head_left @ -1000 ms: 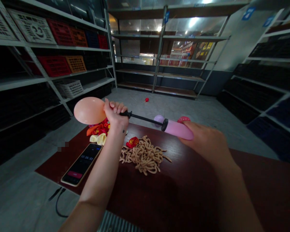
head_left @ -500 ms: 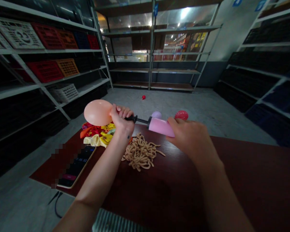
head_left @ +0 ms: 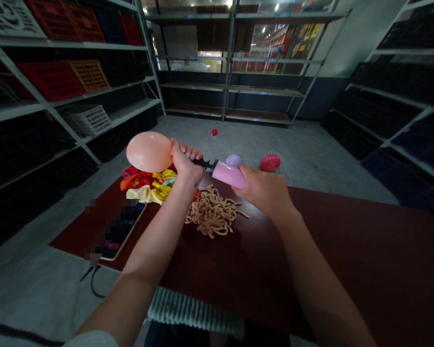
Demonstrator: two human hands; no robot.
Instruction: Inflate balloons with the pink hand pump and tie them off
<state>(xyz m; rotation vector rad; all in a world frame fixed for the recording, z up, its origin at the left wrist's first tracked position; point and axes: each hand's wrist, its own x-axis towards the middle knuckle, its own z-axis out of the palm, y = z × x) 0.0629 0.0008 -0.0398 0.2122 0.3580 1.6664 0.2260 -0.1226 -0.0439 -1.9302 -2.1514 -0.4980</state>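
My left hand is closed in a fist around the neck of a peach balloon and the black tip of a pump. The balloon is partly inflated and juts out to the left. My right hand grips the pink pump by its body, pushed in close to the left hand. Both hands hover above a dark red table. Below them lies a heap of tan uninflated balloons.
A pile of red and yellow flat balloons and a phone lie at the table's left end. On the floor beyond are a lilac balloon, a red balloon and a small red one. Shelving with crates lines both sides.
My right hand has pushed the pink pump body leftward toward my left hand, so the black rod is nearly hidden. The peach balloon has grown slightly.
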